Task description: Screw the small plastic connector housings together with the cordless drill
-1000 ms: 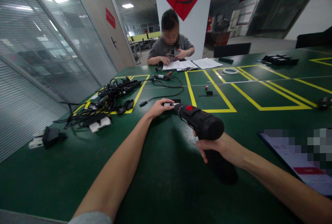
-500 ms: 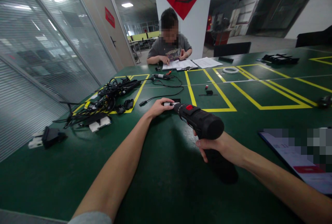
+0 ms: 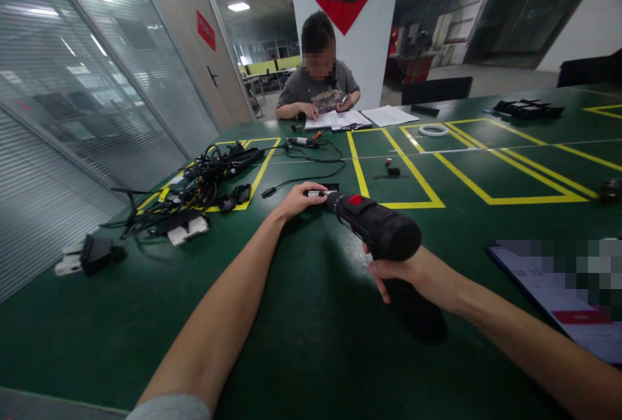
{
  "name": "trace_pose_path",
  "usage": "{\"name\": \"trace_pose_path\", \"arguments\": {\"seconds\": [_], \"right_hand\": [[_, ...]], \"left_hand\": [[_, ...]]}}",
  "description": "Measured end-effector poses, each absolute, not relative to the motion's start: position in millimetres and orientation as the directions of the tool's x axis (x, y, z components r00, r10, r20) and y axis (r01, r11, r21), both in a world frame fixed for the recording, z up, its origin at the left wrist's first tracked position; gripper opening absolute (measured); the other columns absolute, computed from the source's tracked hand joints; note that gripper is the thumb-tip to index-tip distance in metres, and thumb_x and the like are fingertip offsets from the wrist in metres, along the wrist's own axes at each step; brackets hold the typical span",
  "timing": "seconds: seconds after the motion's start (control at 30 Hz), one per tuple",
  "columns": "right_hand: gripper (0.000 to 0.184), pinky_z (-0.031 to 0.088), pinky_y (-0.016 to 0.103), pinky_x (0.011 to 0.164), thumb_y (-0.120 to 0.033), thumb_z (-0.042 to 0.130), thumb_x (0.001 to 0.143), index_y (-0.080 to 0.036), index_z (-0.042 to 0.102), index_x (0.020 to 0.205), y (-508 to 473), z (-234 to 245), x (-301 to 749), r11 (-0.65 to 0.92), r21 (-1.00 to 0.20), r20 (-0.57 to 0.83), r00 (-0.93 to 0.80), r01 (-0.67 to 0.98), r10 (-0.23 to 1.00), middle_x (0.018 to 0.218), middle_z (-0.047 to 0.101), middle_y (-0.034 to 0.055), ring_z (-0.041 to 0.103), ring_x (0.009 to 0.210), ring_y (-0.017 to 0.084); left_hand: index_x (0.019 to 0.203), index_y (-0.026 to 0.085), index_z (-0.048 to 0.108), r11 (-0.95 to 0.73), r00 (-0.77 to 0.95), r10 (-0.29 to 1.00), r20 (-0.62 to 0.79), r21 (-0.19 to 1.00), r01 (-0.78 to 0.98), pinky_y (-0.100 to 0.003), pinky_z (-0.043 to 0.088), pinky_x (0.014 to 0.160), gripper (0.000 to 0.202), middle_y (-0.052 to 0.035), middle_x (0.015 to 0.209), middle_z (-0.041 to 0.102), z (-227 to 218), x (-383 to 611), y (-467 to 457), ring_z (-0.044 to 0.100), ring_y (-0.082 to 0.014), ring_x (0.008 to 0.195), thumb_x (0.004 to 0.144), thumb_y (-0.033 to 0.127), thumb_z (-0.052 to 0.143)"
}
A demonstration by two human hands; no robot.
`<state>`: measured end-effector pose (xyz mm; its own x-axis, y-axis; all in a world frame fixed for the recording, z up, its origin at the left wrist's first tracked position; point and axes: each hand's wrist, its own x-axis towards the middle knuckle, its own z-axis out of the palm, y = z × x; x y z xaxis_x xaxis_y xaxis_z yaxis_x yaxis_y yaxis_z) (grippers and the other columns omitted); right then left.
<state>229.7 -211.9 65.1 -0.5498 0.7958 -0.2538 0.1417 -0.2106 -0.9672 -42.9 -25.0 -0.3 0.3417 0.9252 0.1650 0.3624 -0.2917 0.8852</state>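
Note:
My right hand [image 3: 413,277] is wrapped round the grip of a black cordless screwdriver [image 3: 376,229] with a red switch on top. Its nose points away from me at a small black and white part [image 3: 321,193] lying on the green table [image 3: 301,342]. My left hand [image 3: 299,201] reaches forward and its fingers close on that small part, holding it down against the table just in front of the tool's tip. A black cable [image 3: 296,183] runs from near the part towards the back.
A tangle of black cables and plugs [image 3: 204,180] lies at the left, with a black and white adapter [image 3: 87,256] nearer the edge. Yellow tape lines [image 3: 413,177] mark boxes. A paper sheet [image 3: 558,290] lies at the right. A person [image 3: 318,83] sits at the far side with papers.
Both my hands and the screwdriver have stayed in place. The person at the far side has shifted their hands a little.

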Motion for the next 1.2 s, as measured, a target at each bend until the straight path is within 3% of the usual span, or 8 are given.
{"name": "trace_pose_path", "arguments": {"seconds": [0.8,1.2], "right_hand": [[0.022,0.050,0.033,0.061,-0.035,0.071,0.079,-0.017,0.058,0.086,-212.8,68.5,229.1,-0.225,-0.963,-0.268,-0.548,0.145,0.792,0.065,0.063,-0.0003,0.062,0.058,0.016],[0.029,0.051,0.032,0.059,-0.043,0.071,0.079,-0.018,0.057,0.078,-212.3,66.0,228.8,-0.212,-0.964,-0.265,-0.548,0.159,0.794,0.064,0.063,0.0007,0.061,0.057,0.016]], "left_hand": [[0.105,0.018,0.077,-0.331,0.351,0.916,0.197,0.865,0.378,-0.040,0.043,0.100,0.039,-0.0092,0.117,0.071,-0.2,-45.1,-24.0,0.062,-0.0252,0.107,0.070,0.035,0.078],[0.108,0.019,0.077,-0.345,0.356,0.911,0.209,0.860,0.376,-0.039,0.043,0.100,0.039,-0.0097,0.120,0.071,-1.1,-45.6,-23.9,0.062,-0.0256,0.110,0.073,0.035,0.077]]}}
